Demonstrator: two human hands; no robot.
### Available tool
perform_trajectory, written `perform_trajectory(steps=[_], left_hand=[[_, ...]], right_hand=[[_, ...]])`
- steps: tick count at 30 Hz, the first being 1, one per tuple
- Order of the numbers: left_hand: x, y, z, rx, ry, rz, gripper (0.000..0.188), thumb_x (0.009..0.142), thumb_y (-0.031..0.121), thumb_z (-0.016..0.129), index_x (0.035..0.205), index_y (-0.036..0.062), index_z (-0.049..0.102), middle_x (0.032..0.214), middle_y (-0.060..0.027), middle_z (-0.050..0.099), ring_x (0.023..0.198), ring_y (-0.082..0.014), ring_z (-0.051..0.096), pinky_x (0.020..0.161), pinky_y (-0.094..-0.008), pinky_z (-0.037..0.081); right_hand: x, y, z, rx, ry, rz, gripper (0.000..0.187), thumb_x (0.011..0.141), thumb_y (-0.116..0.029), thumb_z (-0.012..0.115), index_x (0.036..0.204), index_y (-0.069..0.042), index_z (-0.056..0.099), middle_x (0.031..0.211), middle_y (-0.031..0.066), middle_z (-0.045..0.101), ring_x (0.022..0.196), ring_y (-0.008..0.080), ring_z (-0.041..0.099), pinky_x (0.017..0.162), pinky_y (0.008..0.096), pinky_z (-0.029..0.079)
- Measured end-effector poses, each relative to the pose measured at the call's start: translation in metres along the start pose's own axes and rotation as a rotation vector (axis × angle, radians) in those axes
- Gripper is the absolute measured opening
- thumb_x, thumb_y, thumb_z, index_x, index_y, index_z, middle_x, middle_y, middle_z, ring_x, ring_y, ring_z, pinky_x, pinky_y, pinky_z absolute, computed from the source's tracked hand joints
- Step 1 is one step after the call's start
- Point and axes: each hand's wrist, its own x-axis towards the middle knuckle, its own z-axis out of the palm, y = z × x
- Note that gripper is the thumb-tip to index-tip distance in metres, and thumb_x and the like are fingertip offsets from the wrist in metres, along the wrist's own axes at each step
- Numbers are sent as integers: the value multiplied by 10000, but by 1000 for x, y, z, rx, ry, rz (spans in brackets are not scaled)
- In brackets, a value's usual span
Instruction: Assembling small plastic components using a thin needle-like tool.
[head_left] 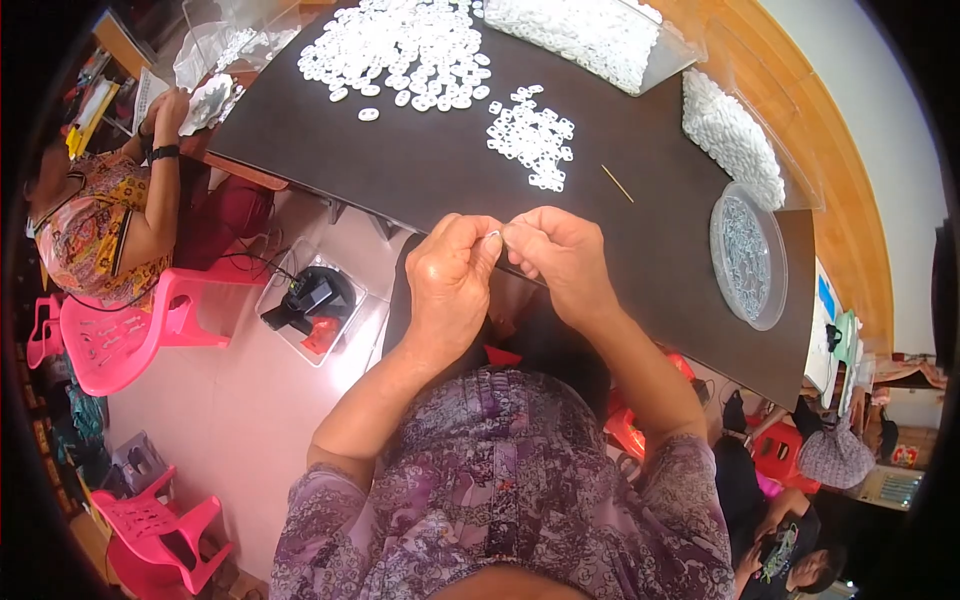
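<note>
Tiny white piece pinched over a dark table, heaps of white bits all around

So the left hand [447,275] has thumb and forefinger closed on a small white plastic-looking piece [493,235], held up just over the near edge of a dark brown tabletop [650,275]. The right hand [562,262] is right there too, fingertips bunched narrow beside the piece, but they cover whatever's between them, so I can't tell if it's gripping anything.

Beyond the hands there's a smallish heap of white squarish pieces with holes [535,142], and further off to the left a much bigger spread of white oval two-hole pieces [405,60]. At the far side, a clear plastic box [672,72] is loaded with more white pieces, and another white mass [730,140] sits to its right. Near the right end: a round clear dish [766,318] of small silvery-blue bits [742,255]. A thin tan stick [617,183] lies between the squarish heap and the dish.

Writing-wise, the dark T-shirt [778,560] on a person at lower right has a pale green print, too small to make out. Another person in a patterned top [100,225] sits at left by a pink plastic chair [110,335].
</note>
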Motion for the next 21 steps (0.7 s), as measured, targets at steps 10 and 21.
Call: perform_trajectory(steps=[10,21], left_hand=[[-4,-6,0,-104,46,-144,117,859,66,615,941,-16,633,779,13,592,633,-41,492,536,-171,406],[-1,2,-5,-393,42,-369,136,865,74,614,951,-27,648,778,-17,633,615,-49,525,530,-174,421]], right_hand=[[4,-1,8,-103,24,-105,196,861,-149,573,795,33,606,683,11,579,634,63,503,561,224,413],[5,-2,9,-156,-5,-206,162,874,-93,549,801,44,595,698,50,605,648,101,548,605,256,455]])
